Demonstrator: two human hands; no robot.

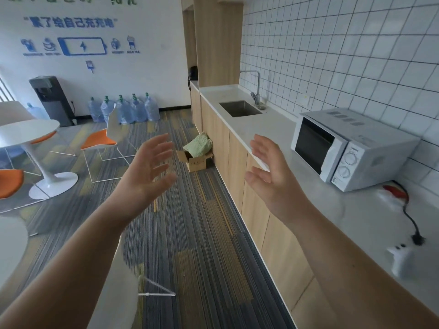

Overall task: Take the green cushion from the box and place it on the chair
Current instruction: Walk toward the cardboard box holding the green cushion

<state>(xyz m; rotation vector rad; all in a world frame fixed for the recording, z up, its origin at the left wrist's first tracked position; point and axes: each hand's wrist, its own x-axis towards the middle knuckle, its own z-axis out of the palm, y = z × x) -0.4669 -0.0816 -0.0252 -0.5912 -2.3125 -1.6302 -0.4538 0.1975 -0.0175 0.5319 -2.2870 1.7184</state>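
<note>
Green cushion (198,145) sits in the open cardboard box (196,160) on the carpet, up against the counter cabinets, beyond and between my two hands. Well apart from both. My left hand (147,170) is raised, fingers spread wide, palm facing inward, holding nothing. My right hand (270,172) mirrors it, fingers splayed, empty, hovering just over the counter edge (266,129). Chair with orange seat (101,141) stands left of my left hand, beside the round white table (26,131). Microwave (349,148) is right of my right hand.
</note>
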